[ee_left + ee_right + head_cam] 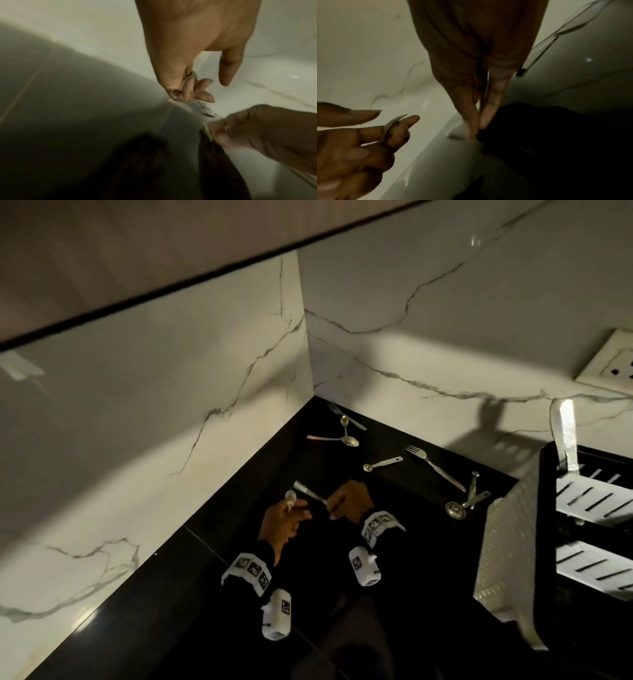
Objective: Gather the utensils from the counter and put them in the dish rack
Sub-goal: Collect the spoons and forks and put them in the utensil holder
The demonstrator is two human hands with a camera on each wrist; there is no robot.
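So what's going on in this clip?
A person is collecting cutlery off a dark counter. The left hand holds a spoon; the right hand grips another utensil by its handle, its wide end pointing toward the left hand. Several forks and spoons still lie on the counter, including a fork. The dish rack stands to the right.

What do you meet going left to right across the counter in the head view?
Left hand gripping a spoon → right hand holding a utensil → small spoon → long fork → ladle → dish rack.
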